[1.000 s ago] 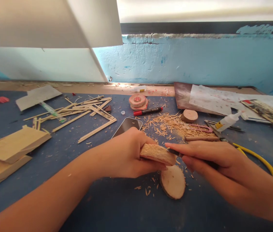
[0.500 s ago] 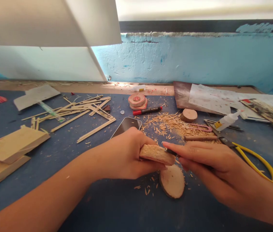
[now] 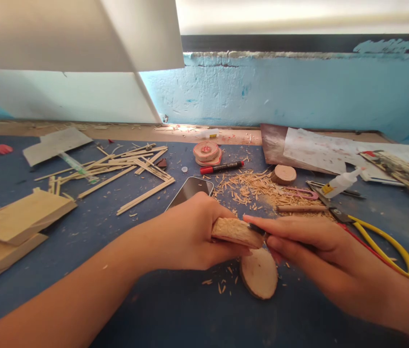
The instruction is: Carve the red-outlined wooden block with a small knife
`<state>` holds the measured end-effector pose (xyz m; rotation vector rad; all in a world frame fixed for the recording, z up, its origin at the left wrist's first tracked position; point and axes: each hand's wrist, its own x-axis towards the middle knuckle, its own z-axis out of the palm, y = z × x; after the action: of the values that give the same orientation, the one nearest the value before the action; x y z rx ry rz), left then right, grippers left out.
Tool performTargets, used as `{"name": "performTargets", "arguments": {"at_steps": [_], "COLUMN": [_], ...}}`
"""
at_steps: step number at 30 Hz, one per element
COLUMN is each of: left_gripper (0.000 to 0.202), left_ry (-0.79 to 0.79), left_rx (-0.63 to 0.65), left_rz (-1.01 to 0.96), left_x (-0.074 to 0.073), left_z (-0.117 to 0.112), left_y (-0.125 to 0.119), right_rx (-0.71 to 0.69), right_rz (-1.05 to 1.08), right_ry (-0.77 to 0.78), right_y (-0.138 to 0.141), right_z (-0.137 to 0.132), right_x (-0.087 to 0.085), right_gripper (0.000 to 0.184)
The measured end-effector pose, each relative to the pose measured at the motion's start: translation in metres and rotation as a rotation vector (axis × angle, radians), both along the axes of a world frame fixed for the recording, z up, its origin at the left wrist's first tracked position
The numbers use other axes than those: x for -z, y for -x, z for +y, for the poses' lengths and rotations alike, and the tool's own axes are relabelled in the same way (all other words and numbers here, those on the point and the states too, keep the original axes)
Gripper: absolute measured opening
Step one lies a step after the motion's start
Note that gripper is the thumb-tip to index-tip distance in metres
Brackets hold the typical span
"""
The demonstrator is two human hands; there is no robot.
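Wall: light blue, its painted surface uneven and scuffed, with a few stronger blue flecks near the middle and a deeper blue patch at the far right.
Dark band: runs level above the blue, smeared with pale blue paint toward its right end.
Plaster edge: rough and chipped, just under the band.
Upper strip: cream-white and brightly lit.
Hanging sheet: large, pale, filling the upper left.
White panel: beneath the sheet, slanting at its right side.
Desk: dark blue top, tan strip along the back.
Light: strongest on the tan strip near centre.
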<state>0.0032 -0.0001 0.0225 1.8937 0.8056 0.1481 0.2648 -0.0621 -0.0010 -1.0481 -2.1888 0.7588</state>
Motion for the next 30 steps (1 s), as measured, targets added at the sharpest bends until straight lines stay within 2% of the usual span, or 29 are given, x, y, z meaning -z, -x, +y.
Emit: {"name": "performTargets", "arguments": {"at_steps": [4,10,16,20,25,30], "left_gripper": [0.031,0.023,0.017,0.025,0.028,0.030], "left_ry": [-0.038,-0.047,-0.161,-0.127,-0.049,-0.049], "left_rx": [0.010,0.030,0.093,0.048,0.020,0.023], "left_rz": [0.031,-0.007,-0.070,0.014,0.005,0.026], "left_x": [0.000,0.000,0.000,0.003,0.004,0.003], "left_z": [0.000,0.000,-0.001,0.000,0.001,0.001], "left_y": [0.000,-0.002,-0.004,-0.002,0.000,0.000], "right_rx": [0.001,0.024,0.001,0.068,-0.022,0.012], "right_rz": [-0.062,0.025,0.012,0.000,-0.079,-0.050], "right_ry": [-0.134,0.005,-0.045,-0.077,-0.067,-0.058], "right_y": [-0.002,0.003,0.004,-0.005,-0.010,-0.005], "right_z": [0.000,-0.003,-0.007,-0.005,0.000,-0.004], "right_x": [-0.001,-0.005,-0.009,-0.011,-0.012,-0.009], "right_gripper": [0.053,0.045,0.052,0.049,0.052,0.051]}}
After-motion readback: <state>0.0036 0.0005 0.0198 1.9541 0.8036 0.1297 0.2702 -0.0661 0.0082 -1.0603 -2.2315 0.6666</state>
